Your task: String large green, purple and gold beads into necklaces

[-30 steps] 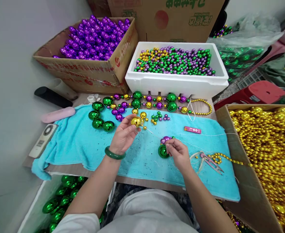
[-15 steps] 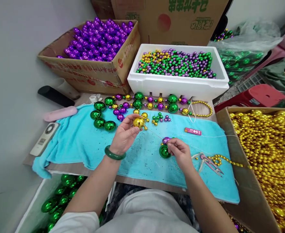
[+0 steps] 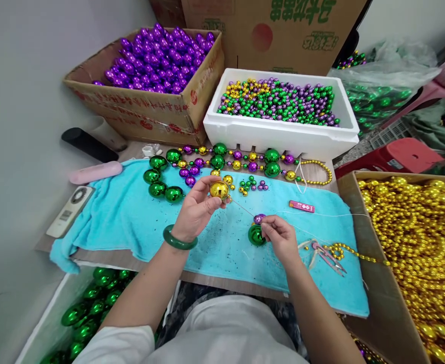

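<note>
My left hand (image 3: pixel 196 211), with a green bangle on its wrist, is closed on a large gold ball (image 3: pixel 219 189) above the turquoise towel (image 3: pixel 124 222). A thin thread (image 3: pixel 241 207) runs from that ball to my right hand (image 3: pixel 279 240). The right hand pinches the thread beside a small purple bead (image 3: pixel 259 219) and a large green ball (image 3: pixel 255 235) that rests on the towel. Behind the hands lie finished strands of green, purple and gold balls (image 3: pixel 230 161) and small loose beads (image 3: pixel 252 185).
A cardboard box of purple balls (image 3: pixel 158 50) and a white foam box of mixed beads (image 3: pixel 279 101) stand at the back. A box of gold bead strands (image 3: pixel 415 237) is at the right, green balls (image 3: pixel 89 303) below left. Snips (image 3: pixel 330 257), a pink lighter (image 3: pixel 301 206) and a remote (image 3: pixel 68 212) lie nearby.
The hands have hardly moved; the gold ball stays in the left hand and the right hand keeps its pinch by the purple bead. The camera has shifted slightly.
</note>
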Demonstrator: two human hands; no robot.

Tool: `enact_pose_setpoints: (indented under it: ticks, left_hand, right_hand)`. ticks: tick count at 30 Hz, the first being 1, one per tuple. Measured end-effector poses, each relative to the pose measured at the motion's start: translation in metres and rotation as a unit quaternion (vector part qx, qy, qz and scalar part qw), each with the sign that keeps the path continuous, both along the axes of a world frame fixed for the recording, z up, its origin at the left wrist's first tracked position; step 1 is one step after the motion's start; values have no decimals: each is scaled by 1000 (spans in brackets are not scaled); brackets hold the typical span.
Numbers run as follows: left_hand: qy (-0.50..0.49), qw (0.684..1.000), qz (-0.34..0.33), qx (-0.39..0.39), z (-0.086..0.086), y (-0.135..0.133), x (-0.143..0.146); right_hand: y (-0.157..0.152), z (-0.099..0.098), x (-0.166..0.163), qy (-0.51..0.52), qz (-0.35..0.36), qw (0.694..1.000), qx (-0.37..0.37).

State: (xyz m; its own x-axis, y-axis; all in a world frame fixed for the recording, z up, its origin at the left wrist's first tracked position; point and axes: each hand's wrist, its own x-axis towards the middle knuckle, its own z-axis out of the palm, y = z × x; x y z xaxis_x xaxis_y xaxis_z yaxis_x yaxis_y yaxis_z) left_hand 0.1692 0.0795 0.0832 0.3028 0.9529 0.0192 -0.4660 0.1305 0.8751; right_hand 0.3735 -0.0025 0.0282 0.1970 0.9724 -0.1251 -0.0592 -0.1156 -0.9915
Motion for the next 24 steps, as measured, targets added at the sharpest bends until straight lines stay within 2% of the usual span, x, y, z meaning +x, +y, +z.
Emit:
enact_pose_setpoints:
  ticks: [6, 14, 20, 24]
  left_hand:
    - [-15, 999, 7, -35, -3, -6, -2]
    - [-48, 997, -8, -51, -6, -8, -4]
    - [-36, 999, 20, -30, -10, -11, -2]
    - [-16, 1000, 12, 6, -6, -13, -2]
  right_hand:
    - [-3, -6, -2, -15, -2, 1000, 5]
    - [-4, 0, -1, -40, 0, 999, 10]
    - [-7, -2, -5, -26, -2, 1000, 0]
    - [-5, -4, -5, -25, 7, 1000, -3]
